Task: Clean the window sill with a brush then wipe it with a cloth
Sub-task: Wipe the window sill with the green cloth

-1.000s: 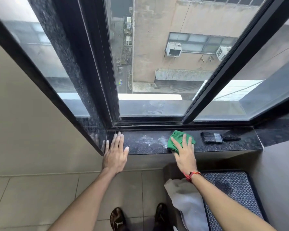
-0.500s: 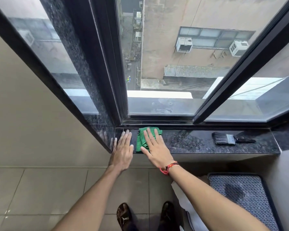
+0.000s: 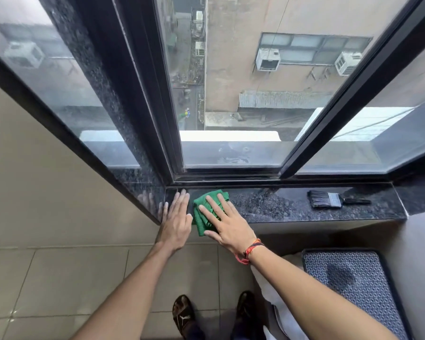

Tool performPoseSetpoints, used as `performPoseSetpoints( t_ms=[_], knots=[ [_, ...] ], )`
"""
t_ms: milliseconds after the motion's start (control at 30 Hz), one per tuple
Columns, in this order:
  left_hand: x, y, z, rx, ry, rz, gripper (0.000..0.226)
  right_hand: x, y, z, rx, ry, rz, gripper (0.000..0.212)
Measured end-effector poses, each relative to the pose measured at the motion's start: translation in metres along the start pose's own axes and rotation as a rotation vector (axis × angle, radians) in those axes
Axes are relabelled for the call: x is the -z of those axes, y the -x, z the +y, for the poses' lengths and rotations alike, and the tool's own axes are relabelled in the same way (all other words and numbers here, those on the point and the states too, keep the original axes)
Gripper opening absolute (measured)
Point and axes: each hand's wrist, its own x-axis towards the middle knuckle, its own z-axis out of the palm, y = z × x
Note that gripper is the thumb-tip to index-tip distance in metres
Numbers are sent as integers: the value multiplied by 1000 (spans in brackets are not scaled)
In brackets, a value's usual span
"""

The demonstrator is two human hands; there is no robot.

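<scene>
The dark speckled granite window sill point(image 3: 275, 207) runs below the black-framed window. A folded green cloth point(image 3: 203, 213) lies at the sill's left end, partly hanging over the front edge. My right hand point(image 3: 227, 223) presses flat on the cloth with fingers spread. My left hand point(image 3: 176, 220) rests flat on the sill's left corner, right beside the cloth, holding nothing. A black-bristled paint brush point(image 3: 329, 200) lies on the sill's right part, well apart from both hands.
The window frame point(image 3: 226, 176) borders the sill's back edge. A polished granite side wall point(image 3: 145, 187) closes the left end. Below right lie a patterned mat point(image 3: 353, 285) and a white cloth point(image 3: 282, 315). My sandalled feet point(image 3: 184, 312) stand on beige floor tiles.
My right hand slid the green cloth leftward along the sill, from near the middle to beside my left hand. The left hand stayed put. The brush has not moved.
</scene>
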Motion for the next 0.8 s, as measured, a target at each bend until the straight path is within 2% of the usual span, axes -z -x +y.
performPoseSetpoints(
  t_ms=[400, 567, 700, 767, 800],
  knots=[
    [6, 4, 15, 35, -65, -14, 74, 13, 110, 134, -420, 95, -88, 76],
    [5, 4, 17, 36, -72, -5, 65, 16, 118, 140, -470, 104, -125, 89],
    [0, 3, 30, 26, -195, 97, 51, 17, 121, 121, -485, 90, -16, 68],
    [-12, 9, 59, -118, -217, 131, 41, 18, 130, 112, -447, 93, 72, 65],
    [-24, 14, 81, -187, -177, 95, 39, 20, 137, 109, -437, 89, 117, 64]
  ],
)
